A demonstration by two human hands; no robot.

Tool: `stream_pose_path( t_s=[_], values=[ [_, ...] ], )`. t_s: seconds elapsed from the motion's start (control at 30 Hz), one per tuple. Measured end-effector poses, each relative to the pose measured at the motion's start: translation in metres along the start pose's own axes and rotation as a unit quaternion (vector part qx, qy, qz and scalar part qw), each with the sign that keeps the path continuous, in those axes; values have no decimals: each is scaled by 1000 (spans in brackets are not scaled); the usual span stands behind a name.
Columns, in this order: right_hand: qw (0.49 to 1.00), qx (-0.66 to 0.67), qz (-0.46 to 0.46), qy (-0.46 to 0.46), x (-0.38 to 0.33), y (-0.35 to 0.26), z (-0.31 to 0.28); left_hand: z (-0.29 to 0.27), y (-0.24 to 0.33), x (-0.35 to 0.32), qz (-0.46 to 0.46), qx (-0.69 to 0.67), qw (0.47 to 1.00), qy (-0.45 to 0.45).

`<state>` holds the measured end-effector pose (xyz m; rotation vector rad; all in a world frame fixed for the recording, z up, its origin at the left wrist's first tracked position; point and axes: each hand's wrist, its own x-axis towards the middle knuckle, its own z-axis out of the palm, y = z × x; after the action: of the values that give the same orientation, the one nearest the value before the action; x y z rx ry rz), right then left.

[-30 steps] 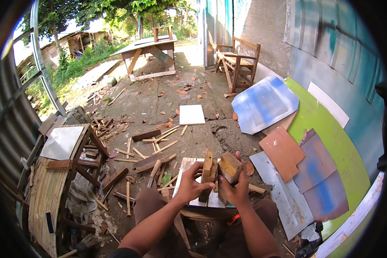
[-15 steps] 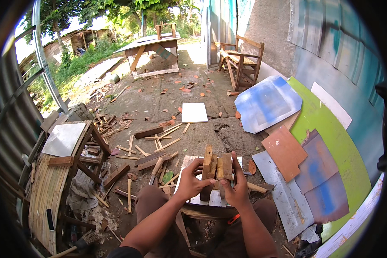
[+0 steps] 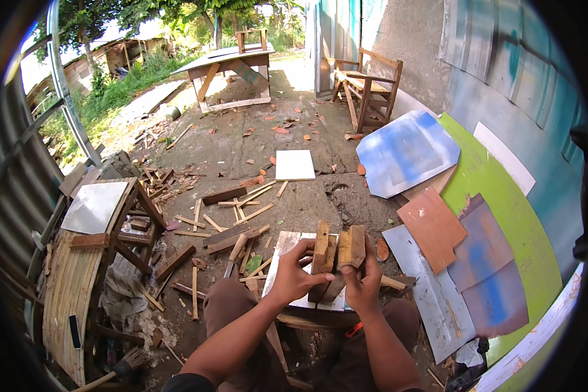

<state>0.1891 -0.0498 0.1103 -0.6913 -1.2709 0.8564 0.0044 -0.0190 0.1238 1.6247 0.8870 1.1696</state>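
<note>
Scrap-strewn floor [image 3: 209,150] spans the head view, one white square board [image 3: 294,164] near centre, one wooden chair [image 3: 364,83] upper right. Lower centre, over one white-topped stand [image 3: 285,251], the left hand [image 3: 295,277] grips the left wooden block [image 3: 321,249], the right hand [image 3: 364,279] the right wooden block [image 3: 354,245], two in all. Tilted a second ago, the latter is nearer upright, bringing the pair side by side.

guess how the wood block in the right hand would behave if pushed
The wood block looks thick and solid, so it is probably stiff. Its flat faces and squared edges suggest sliding or tipping rather than rolling. Its dull, bare-looking surface probably isn't very slippery.
</note>
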Motion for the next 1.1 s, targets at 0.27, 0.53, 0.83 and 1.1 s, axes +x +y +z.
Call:
stream_pose_path(
  t_s=[0.27, 0.53, 0.83, 1.1],
  values=[
    [1000, -12, 22, 17, 5, -6, -4, 7, 1, 2, 23, 12, 999, 27],
    [1000, 9, 14, 5, 5, -6, -5, 6, 6, 3, 36, -12, 999, 17],
    [999, 24, 43, -3, 5, -3, -10, 4, 8, 5, 30, -47, 998, 5],
    [996, 48, 70, -25, 6, 0, -12, 3, 7, 4, 2, -102, 995, 7]
  ],
)
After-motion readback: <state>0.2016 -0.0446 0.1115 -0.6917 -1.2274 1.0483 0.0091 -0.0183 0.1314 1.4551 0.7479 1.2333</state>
